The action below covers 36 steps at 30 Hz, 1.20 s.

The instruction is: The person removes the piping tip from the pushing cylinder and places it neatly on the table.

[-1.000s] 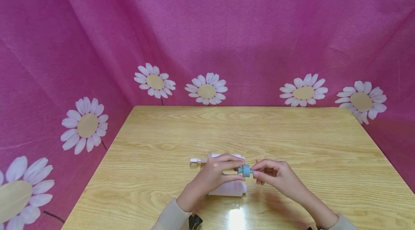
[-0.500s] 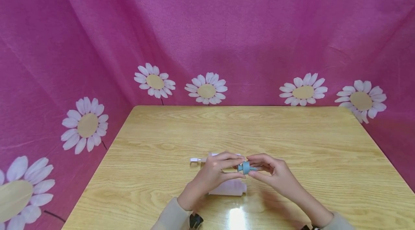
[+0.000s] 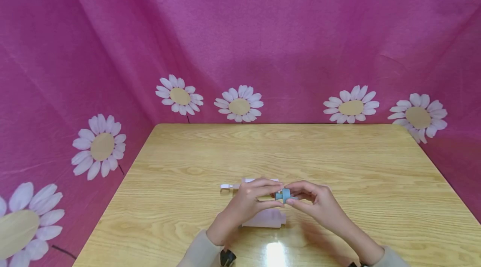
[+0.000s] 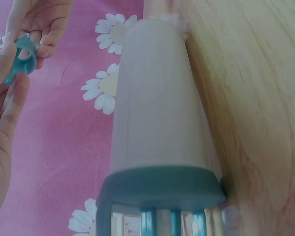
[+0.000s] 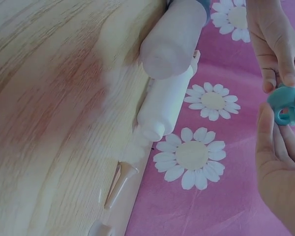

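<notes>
Just above the table, between my two hands, is a small teal plastic piece (image 3: 286,194) with a round collar and a narrow stem. In the left wrist view its collar (image 4: 28,64) shows as a hollow ring with cut-outs. My left hand (image 3: 249,201) pinches its left end between thumb and fingers. From the other side, my right hand (image 3: 319,203) grips the collar, the stem running in among its fingers. A translucent whitish bottle-shaped cylinder (image 3: 264,218) lies under my left hand; its teal end (image 4: 162,187) fills the lower left wrist view.
A second whitish cylinder (image 5: 164,105) lies behind the first, with a narrow white-tipped part (image 3: 226,186) sticking out left. Pale flared pegs (image 5: 120,187) lie farther along the wooden table (image 3: 180,154). A pink flowered cloth (image 3: 285,41) hangs around the table.
My right hand has slid left from the teal piece's stem up to its collar, its fingers closing in near my left fingertips. My left hand has stayed almost still.
</notes>
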{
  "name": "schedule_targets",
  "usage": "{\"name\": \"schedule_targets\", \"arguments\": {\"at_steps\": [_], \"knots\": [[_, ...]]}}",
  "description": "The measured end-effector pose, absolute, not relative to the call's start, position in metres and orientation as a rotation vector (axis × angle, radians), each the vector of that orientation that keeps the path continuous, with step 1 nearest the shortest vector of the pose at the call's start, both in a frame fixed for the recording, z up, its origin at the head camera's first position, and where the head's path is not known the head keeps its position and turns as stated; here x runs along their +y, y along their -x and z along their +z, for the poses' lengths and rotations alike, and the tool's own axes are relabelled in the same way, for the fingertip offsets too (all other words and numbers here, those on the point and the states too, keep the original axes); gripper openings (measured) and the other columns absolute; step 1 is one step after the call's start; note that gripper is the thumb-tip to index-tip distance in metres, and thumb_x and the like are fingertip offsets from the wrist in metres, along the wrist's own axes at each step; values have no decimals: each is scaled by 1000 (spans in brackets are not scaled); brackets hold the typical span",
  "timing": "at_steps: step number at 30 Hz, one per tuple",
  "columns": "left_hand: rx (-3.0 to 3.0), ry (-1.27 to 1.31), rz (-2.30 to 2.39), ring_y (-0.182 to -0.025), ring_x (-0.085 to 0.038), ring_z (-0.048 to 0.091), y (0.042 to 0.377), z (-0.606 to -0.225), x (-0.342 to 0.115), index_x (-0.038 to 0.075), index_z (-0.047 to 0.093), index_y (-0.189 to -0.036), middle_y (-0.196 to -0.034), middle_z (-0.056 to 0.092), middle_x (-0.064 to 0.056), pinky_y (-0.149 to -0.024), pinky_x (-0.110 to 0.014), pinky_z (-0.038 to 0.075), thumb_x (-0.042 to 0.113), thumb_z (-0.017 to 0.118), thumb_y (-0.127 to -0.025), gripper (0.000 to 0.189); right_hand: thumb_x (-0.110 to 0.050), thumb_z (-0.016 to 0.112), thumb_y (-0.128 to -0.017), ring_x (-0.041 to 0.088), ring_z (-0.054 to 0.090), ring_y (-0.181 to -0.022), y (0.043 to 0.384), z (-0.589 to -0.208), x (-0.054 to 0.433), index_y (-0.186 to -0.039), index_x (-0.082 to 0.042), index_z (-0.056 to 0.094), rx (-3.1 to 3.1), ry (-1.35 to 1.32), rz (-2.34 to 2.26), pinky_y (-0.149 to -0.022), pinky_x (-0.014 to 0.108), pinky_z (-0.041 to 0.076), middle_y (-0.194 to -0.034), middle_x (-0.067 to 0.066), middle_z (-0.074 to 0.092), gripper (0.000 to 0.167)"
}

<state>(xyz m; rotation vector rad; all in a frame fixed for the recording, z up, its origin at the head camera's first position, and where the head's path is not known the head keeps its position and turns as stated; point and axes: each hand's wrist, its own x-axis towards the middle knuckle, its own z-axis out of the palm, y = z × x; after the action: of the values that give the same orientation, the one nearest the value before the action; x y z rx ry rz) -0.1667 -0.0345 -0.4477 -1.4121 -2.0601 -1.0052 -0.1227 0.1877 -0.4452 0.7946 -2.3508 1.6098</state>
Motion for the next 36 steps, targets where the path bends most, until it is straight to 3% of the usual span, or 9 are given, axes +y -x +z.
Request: {"name": "schedule_targets", "arguments": {"at_steps": [5,11,19,24,30,36], "knots": [[-1999,1378,-1079,-79,-11,72,169,-450,-35,2,74,-105,-99,75,-8,-78,-5,52,11,82,-75,32,1,70,-86,0,66,-84,120,-446,194,-110,-2,68,-2372,-704,1660,-76,20,59,-101,8,72,24],[-2012,1340,-1091,-79,-10,71,169,-452,-34,5,74,-103,-98,75,-6,-75,-8,55,13,82,-76,30,1,70,-86,-1,66,-83,119,-448,200,-111,-2,68,-2392,-664,1697,-76,20,59,-101,-5,71,25],[-2008,1296,-1113,-78,-8,70,169,-455,-32,5,74,-102,-98,76,-5,-70,-14,57,14,83,-74,30,3,69,-85,-2,66,-85,116,-450,206,-112,-2,68,-2387,-657,1655,-77,19,58,-104,-4,72,27],[-2003,1301,-1127,-78,-10,70,169,-457,-30,4,74,-100,-97,76,-6,-74,-9,55,13,83,-74,29,4,70,-85,-2,65,-86,114,-453,209,-113,0,67,-2388,-657,1646,-79,18,58,-108,-6,71,29],[-2011,1319,-1132,-79,-10,69,168,-462,-30,4,75,-100,-97,76,-6,-76,-6,53,13,83,-74,29,2,70,-85,-2,66,-86,112,-456,214,-114,2,67,-2405,-624,1617,-78,18,58,-108,5,72,29],[-2008,1341,-1143,-80,-8,69,168,-466,-28,5,75,-101,-97,76,-7,-78,-7,53,12,82,-75,28,4,69,-85,-2,66,-87,109,-457,220,-114,1,68,-2389,-641,1607,-77,19,59,-112,0,71,29]]}}
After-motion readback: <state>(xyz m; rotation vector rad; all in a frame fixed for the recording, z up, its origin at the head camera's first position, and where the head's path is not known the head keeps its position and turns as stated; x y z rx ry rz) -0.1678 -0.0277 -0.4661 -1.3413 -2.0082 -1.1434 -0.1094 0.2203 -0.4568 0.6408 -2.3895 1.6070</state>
